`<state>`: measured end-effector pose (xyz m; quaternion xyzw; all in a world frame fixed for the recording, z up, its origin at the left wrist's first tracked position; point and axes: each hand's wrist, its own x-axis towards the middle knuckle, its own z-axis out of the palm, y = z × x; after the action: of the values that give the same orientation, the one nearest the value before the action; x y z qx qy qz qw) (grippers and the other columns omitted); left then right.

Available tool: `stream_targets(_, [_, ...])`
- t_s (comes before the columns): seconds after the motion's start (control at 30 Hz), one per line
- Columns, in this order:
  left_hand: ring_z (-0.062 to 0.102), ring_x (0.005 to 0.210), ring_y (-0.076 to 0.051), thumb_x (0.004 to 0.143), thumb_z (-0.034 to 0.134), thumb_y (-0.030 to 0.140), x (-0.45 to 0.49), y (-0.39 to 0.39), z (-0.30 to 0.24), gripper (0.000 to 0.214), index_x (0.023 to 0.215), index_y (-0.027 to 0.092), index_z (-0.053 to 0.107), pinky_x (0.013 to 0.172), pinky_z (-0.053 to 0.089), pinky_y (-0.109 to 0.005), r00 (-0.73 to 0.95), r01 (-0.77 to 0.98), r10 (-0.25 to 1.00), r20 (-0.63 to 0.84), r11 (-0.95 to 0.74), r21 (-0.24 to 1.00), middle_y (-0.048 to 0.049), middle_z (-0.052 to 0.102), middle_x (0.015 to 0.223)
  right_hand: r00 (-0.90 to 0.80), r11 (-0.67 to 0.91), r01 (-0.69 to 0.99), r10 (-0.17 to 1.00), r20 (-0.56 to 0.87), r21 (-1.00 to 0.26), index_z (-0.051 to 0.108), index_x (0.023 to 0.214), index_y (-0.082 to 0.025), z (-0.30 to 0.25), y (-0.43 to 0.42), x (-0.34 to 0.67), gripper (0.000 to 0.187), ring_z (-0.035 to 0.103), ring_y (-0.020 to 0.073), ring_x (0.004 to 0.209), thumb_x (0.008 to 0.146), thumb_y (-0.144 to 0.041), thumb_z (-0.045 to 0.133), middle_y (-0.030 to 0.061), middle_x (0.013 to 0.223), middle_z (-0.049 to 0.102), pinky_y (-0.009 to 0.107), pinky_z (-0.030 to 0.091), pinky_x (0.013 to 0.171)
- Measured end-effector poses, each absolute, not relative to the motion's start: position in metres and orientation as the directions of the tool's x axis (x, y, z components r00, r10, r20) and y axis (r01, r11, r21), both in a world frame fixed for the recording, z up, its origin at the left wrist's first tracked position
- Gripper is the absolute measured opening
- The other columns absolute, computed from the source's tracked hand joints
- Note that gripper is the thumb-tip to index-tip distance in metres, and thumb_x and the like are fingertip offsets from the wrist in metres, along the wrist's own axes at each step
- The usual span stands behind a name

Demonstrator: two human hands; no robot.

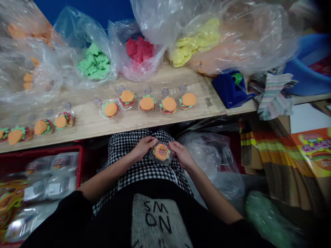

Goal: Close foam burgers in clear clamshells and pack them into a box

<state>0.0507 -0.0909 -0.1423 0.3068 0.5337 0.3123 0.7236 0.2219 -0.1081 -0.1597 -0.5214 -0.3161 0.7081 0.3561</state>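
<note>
Above my lap I hold a clear plastic clamshell box (162, 154) with a toy burger inside and a printed label on its lid. My left hand (143, 147) pinches its left edge, and my right hand (181, 154) grips its right edge. Beyond my hands, on the wooden table (144, 123), several burgers sit in clear boxes with their lids raised; the nearest is a burger (168, 104) with an orange bun and green, red and yellow layers. Further left stands another group, including a burger (41, 127).
Plastic bags at the back hold green pieces (94, 63), red pieces (139, 50) and yellow pieces (195, 43). A blue tape dispenser (230, 90) stands by striped gloves (275, 91). Lower left, a red crate (80, 162) contains labelled clear boxes; folded cartons (287, 165) lie right.
</note>
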Motion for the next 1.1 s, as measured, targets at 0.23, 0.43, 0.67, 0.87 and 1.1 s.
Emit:
stream_targets(0.23, [0.056,0.076,-0.014,0.065,0.067,0.039,0.052,-0.096,-0.132,0.037,0.088,0.013,0.055,0.064,0.046,-0.026,0.320,-0.256,0.689,-0.650,0.724,0.641,-0.0057,0.059,0.088,-0.172,-0.565,-0.213,0.825,-0.539,-0.797,0.039,0.060,-0.019,-0.161,-0.104,0.224,0.040,0.023,0.0060,0.041,0.063,-0.053,0.062,-0.0082,0.046,0.030,0.021,0.020,0.040])
stream_targets(0.43, [0.059,0.074,-0.017,0.057,0.075,0.026,0.050,-0.097,-0.123,0.054,0.100,0.016,0.045,0.060,0.051,-0.035,0.377,-0.156,0.691,-0.617,0.704,0.692,-0.0065,0.058,0.090,-0.166,-0.469,-0.081,0.876,-0.452,-0.879,0.040,0.062,-0.019,-0.157,-0.105,0.226,0.037,0.030,0.0079,0.046,0.070,-0.053,0.054,-0.0061,0.052,0.034,0.022,0.027,0.045])
stream_targets(0.67, [0.052,0.082,-0.017,0.052,0.075,0.027,0.024,-0.089,-0.099,0.042,0.090,0.016,0.059,0.075,0.042,-0.029,0.537,0.363,0.774,-0.335,0.146,0.920,-0.0029,0.056,0.086,-0.480,0.024,0.361,0.862,-0.164,-0.932,0.048,0.082,-0.020,-0.130,-0.095,0.225,0.017,0.044,0.0132,0.073,0.079,-0.037,0.049,-0.0013,0.076,0.048,0.025,0.035,0.066])
stream_targets(0.87, [0.052,0.083,-0.018,0.056,0.072,0.033,0.013,-0.107,-0.102,0.044,0.095,0.020,0.059,0.074,0.040,-0.029,0.535,0.467,0.792,-0.293,0.011,0.884,-0.0025,0.056,0.088,-0.690,0.142,0.402,0.696,-0.197,-0.905,0.045,0.072,-0.020,-0.127,-0.095,0.213,0.016,0.042,0.0120,0.065,0.083,-0.031,0.044,-0.0022,0.069,0.045,0.024,0.033,0.060])
stream_targets(1.1, [0.052,0.083,-0.016,0.072,0.061,0.029,0.004,-0.132,-0.116,0.015,0.081,0.018,0.063,0.079,0.040,-0.030,0.321,0.367,0.922,-0.218,0.090,0.926,-0.0034,0.056,0.082,-0.743,0.275,0.401,0.655,-0.135,-0.874,0.040,0.070,-0.020,-0.120,-0.104,0.220,0.019,0.040,0.0147,0.073,0.086,-0.030,0.041,0.0001,0.073,0.042,0.027,0.033,0.067])
